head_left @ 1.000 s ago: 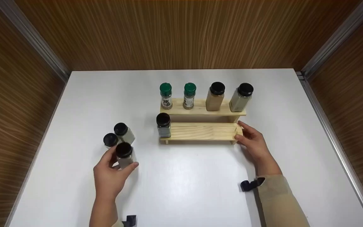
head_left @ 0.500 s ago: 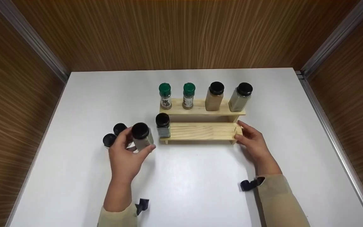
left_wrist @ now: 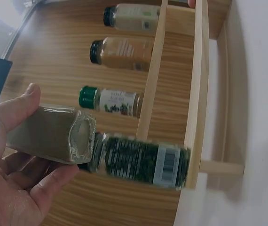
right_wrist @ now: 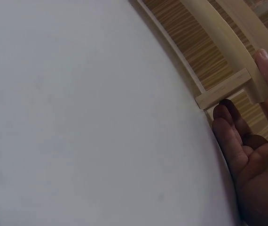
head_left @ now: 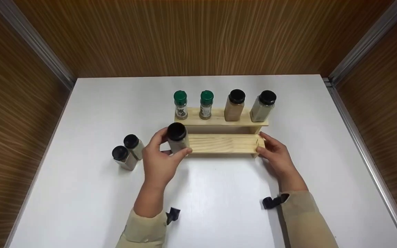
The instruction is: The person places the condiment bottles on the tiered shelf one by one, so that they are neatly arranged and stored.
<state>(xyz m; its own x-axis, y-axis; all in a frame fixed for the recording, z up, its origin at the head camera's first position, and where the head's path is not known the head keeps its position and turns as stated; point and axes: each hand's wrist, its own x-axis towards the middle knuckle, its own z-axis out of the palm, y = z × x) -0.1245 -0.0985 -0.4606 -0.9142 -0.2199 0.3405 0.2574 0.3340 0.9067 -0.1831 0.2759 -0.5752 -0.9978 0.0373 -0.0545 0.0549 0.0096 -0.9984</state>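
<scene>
My left hand (head_left: 160, 163) grips a black-capped jar (head_left: 177, 138) at the left end of the lower shelf. In the left wrist view, that jar (left_wrist: 44, 134) is held off the shelf, near the cap end of a jar of dark green flakes (left_wrist: 143, 160) standing on the lower tier. The held jar hides most of that one in the head view. My right hand (head_left: 281, 160) holds the right end of the two-tier wooden rack (head_left: 222, 143), thumb in front. In the right wrist view, its thumb and fingers lie around the rack's end (right_wrist: 223, 89).
On the upper tier stand two green-capped bottles (head_left: 181, 106) (head_left: 206, 106), a brown-filled jar (head_left: 234, 108) and a pale-filled jar (head_left: 262, 109). Two black-capped jars (head_left: 126, 160) (head_left: 135, 148) stand together on the white table (head_left: 219, 206) at left. Wood-grain panels (head_left: 198, 38) surround the table.
My left hand has carried its jar rightward and away from the two jars at left, up to the lower tier's left end. My right hand and the rack have stayed put.
</scene>
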